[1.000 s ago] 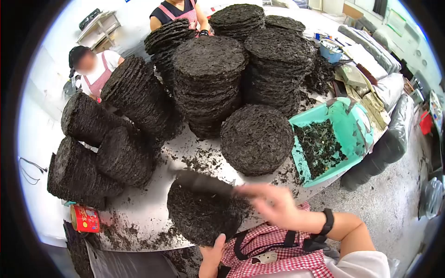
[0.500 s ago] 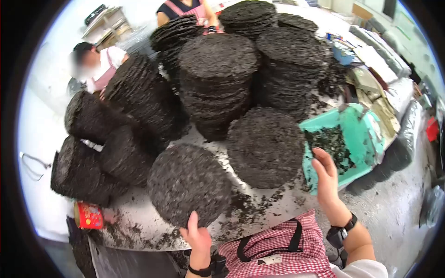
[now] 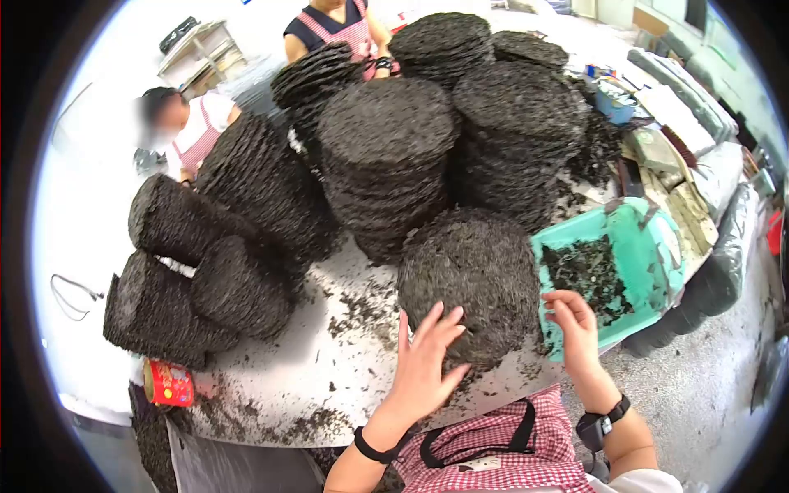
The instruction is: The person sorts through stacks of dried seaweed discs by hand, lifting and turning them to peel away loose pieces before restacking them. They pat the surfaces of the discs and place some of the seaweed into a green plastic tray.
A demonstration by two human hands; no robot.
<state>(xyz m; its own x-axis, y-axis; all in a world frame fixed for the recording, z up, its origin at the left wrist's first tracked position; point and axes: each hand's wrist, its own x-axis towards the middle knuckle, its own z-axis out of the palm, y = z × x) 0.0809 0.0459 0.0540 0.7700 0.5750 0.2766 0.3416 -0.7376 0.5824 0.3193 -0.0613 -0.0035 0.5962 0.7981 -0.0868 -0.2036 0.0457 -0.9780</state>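
Observation:
In front of me lies a low stack of round, dark dried seaweed cakes (image 3: 472,275). My left hand (image 3: 423,366) rests on its near left edge, fingers spread and nothing gripped. To the right of the stack, my right hand (image 3: 578,333) hovers by the left rim of a green plastic basin (image 3: 653,283). Its thumb and fingertips are pinched together; whatever may be between them is too small to make out. Loose seaweed scraps (image 3: 588,275) lie in the basin.
Tall seaweed stacks (image 3: 386,164) stand behind, and tipped stacks (image 3: 238,283) lie at left. A red can (image 3: 170,384) sits at the table's left edge. Crumbs litter the white table (image 3: 279,386). Two people in checked aprons work across it. Bags and a blue basket (image 3: 615,103) crowd the right.
The single seaweed cake my left hand held at front left is gone from there. That hand has moved right, onto the low stack. My right hand stays beside the basin, now pinched closer.

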